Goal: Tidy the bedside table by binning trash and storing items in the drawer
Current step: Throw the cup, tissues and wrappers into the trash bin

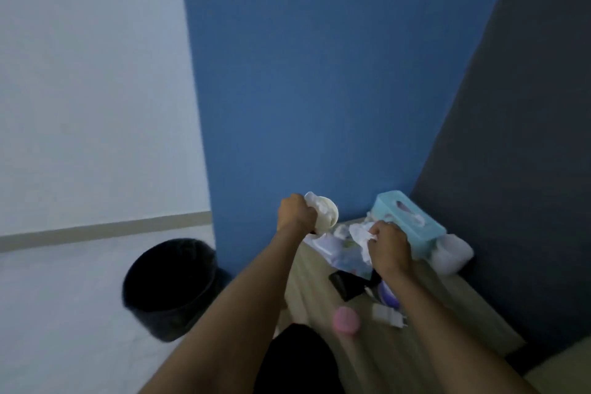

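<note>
Left of the tissue box [406, 221] we are gripping: left hand [295, 213], cup [326, 216]; right hand [388, 245], crumpled tissue [359, 232]; black bin [169, 288] farther left.

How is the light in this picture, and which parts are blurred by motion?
Head view: dim, bluish light, no glare; motion blur smears the black bin, the pink round object and the wood grain of the table; the left hand and right hand are soft but readable.

text: none legible | labels: none | frame blurred
</note>
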Available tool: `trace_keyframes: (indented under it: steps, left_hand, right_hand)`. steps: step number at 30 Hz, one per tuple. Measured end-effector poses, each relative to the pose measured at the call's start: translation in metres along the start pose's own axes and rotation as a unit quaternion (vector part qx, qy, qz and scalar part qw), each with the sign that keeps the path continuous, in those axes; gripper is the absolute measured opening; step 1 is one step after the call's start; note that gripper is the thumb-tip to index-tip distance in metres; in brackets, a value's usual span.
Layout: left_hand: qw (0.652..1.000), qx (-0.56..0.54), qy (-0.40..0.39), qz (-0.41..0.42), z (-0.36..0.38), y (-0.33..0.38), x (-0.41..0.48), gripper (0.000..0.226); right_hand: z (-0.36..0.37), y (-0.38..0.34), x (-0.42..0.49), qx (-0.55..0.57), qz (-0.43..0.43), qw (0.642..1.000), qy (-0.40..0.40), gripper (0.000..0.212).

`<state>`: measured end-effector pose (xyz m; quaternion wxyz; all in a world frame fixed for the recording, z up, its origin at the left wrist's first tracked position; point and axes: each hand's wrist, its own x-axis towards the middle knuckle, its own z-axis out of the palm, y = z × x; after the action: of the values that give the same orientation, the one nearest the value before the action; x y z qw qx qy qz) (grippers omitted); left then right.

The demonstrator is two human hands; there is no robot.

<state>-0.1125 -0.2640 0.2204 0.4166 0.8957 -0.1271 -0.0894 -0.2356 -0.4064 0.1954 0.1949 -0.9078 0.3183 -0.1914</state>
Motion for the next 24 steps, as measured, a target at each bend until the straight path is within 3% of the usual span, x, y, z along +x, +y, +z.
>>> trace_keyframes:
  steps: [9,16,20,24]
  left_hand:
    - [0.967,-0.007,0.122,-0.221,-0.121,-0.228,-0.021,0.031]
    - [0.933,-0.018,0.148,-0.328,-0.157,-0.342,0.013,0.03]
    - [0.93,-0.006,0.124,-0.347,-0.141,-0.397,0.057,0.016]
    - [0.921,-0.017,0.125,-0.368,-0.115,-0.438,0.099,0.022]
  right_hand:
    - [0.182,-0.148,-0.081,-0.006,-0.128,0.959,-0.252,0.021]
    - [0.281,-0.246,-0.064,0.039,-0.174,0.94,-0.291,0.021]
    - [0.349,-0.267,-0.039,0.053,-0.174,0.938,-0.296,0.022]
    - [0.421,-0.266,-0.02,0.043,-0.169,0.929,-0.325,0.022]
